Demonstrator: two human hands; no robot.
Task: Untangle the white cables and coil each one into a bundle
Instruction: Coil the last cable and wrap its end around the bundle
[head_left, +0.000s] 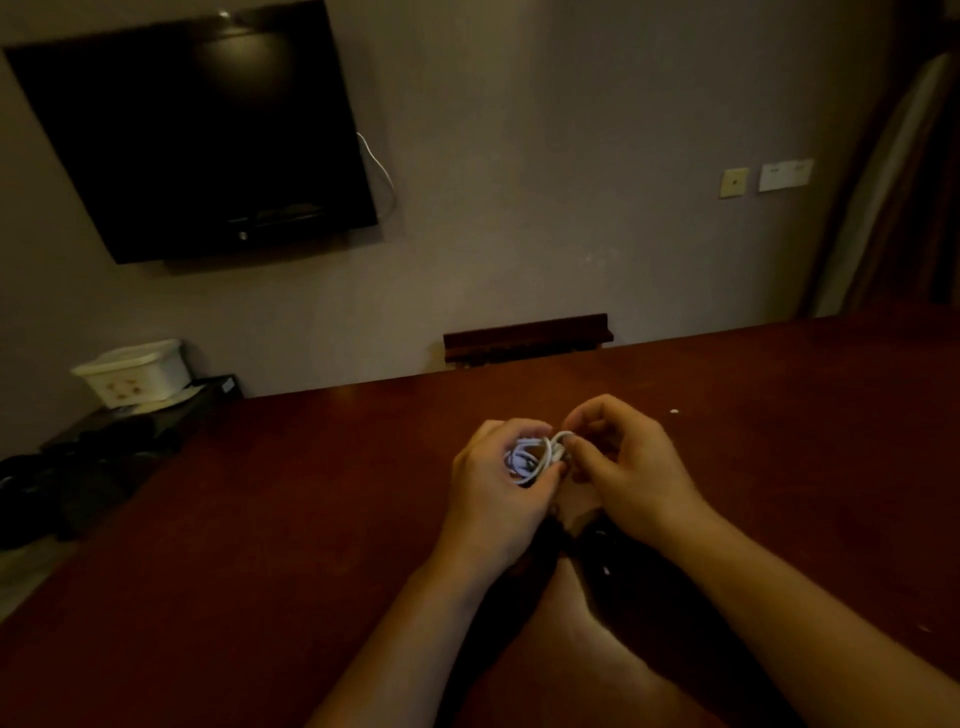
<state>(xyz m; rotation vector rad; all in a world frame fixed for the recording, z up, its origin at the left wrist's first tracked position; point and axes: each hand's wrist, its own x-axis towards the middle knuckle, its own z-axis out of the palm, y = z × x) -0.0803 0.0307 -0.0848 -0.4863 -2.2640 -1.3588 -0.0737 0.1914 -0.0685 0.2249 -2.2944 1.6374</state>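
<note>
Left hand (493, 483) curled round a small white cable (530, 460) bunch, held above the table (311, 519). Right hand (618, 467) pinches one loop at the bunch's right edge. Cable looks light, limp, springy; best gripped at a loose end.

Most of the white cable bundle (535, 457) is hidden inside the curled left hand (498, 478); dark objects (78, 467) at the frame's left are too dim to identify.
</note>
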